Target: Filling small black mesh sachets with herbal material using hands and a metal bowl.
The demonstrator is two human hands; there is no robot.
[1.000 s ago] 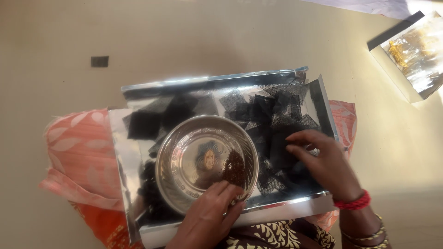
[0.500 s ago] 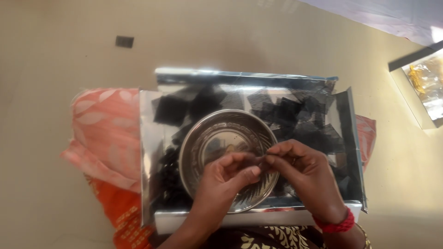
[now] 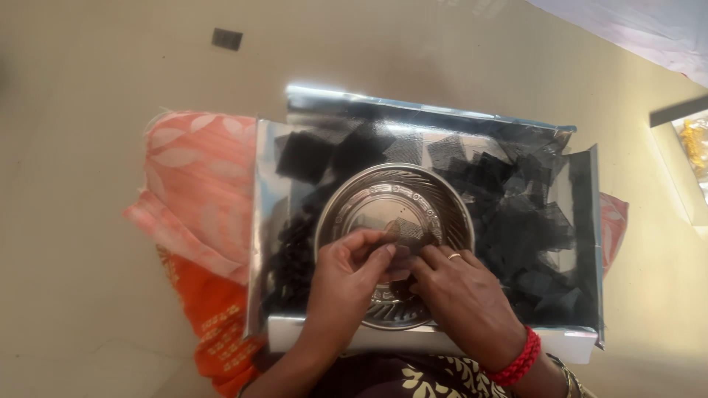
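round ribbed steel bowl (image 3: 398,206), standing in the middle of a shallow silver foil-lined cardboard tray (image 3: 265,243); tray rests on orange and pink patterned cloth (image 3: 199,191) spread on a pale beige floor (image 3: 88,88). loose black net fabric squares (image 3: 531,228), many, heaped in the tray around the bowl, thickest on the right side, a few at upper left. left hand (image 3: 346,273), over the near half of the bowl, fingers curled, thumb and fingertips pinched on a small dark net piece (image 3: 404,232). right hand (image 3: 461,295), just beside the left and touching it at the fingertips, fingers bent and closed on the same small piece from the other side; ring on one finger, red thread bangle (image 3: 520,357) at the wrist. the small piece is held just above the bowl's inner floor, between both hands. single black square (image 3: 227,39), lying alone on the floor, well apart from the tray, upper left. clear plastic packet with yellow contents (image 3: 693,144), at the right edge, partly cut off. white cloth (image 3: 634,29), upper right corner.
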